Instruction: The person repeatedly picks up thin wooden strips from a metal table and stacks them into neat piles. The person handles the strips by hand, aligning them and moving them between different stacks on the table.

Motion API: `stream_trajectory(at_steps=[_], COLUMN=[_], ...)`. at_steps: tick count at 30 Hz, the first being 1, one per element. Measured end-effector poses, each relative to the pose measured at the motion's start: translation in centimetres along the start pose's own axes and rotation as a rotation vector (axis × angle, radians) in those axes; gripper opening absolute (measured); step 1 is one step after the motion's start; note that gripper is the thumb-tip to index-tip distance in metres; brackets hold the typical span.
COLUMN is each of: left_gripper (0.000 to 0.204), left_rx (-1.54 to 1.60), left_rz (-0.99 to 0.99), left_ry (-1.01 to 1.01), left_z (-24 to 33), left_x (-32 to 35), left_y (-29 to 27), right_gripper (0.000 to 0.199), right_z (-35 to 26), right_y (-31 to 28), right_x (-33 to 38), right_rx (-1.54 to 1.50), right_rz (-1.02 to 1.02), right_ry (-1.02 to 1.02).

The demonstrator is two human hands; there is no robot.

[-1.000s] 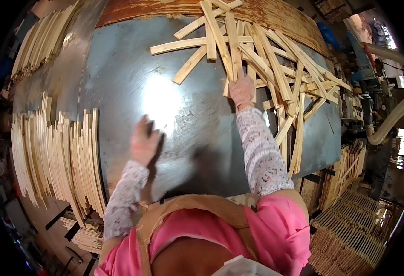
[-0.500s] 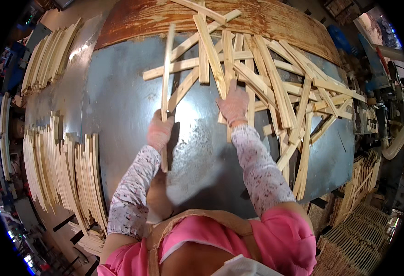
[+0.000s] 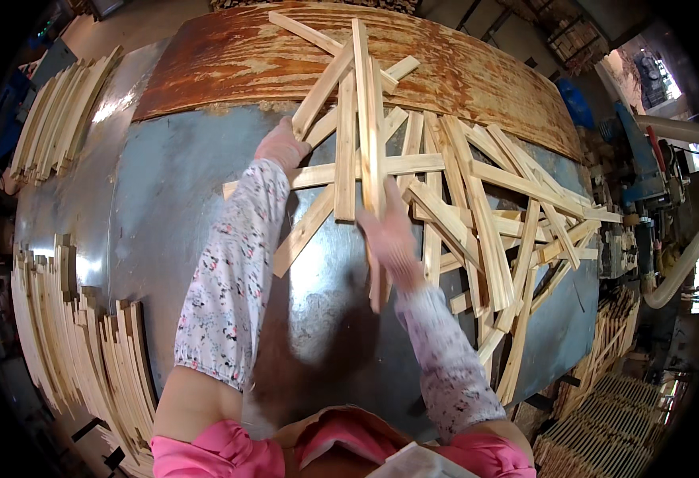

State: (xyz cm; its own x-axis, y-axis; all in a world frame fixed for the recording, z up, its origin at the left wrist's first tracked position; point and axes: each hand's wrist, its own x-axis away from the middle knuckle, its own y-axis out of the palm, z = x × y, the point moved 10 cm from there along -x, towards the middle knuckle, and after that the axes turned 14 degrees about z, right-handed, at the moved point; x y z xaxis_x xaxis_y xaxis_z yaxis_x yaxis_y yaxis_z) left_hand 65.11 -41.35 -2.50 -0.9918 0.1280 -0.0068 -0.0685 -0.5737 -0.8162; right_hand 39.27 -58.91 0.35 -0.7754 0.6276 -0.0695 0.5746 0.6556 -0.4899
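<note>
Pale wooden strips lie in a loose, criss-crossed heap on a grey metal tabletop [image 3: 198,159]. My left hand [image 3: 283,146], in a pinkish glove, has reached to the far left of the heap. Its fingers are closed around the near end of a slanting wooden strip [image 3: 324,89]. Slightly blurred, my right hand [image 3: 389,235] grips a long wooden strip [image 3: 370,151] that points away from me. That strip's near end sticks out below the hand. Another strip [image 3: 346,151] lies between my hands, across a sideways strip [image 3: 310,176].
A worn reddish-brown board [image 3: 206,72] covers the far part of the table. Strips stand in rows at the left: a near stack [image 3: 87,342] and a far stack [image 3: 63,119]. Machinery [image 3: 644,175] is at the right, with bundled strips [image 3: 604,422] below it.
My left hand let go of the upright strip it held and moved farther away to a slanting one. My right hand now grips a long strip left of its earlier place.
</note>
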Motion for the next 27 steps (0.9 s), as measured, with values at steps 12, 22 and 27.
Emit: stream_trajectory(at_steps=[12,22,27], left_gripper=[0.059,0.031,0.045], left_rx=[0.076,1.01,1.061], left_rz=[-0.18,-0.004,0.023], left_ry=[-0.334,-0.815,-0.786], left_z=[-4.1,-19.3,-19.0], left_x=[28.6,54.4,52.1], left_y=[-3.4,-8.3,-11.8], right_gripper=[0.097,0.077,0.073], right_z=[0.8,2.9,-6.1], right_y=[0.6,-13.1,-4.2], right_x=[14.3,39.1,27.3], right_rx=[0.251,0.218,0.363], right_rz=[-0.125,-0.299,-0.31], right_ry=[-0.167,-0.289,-0.174])
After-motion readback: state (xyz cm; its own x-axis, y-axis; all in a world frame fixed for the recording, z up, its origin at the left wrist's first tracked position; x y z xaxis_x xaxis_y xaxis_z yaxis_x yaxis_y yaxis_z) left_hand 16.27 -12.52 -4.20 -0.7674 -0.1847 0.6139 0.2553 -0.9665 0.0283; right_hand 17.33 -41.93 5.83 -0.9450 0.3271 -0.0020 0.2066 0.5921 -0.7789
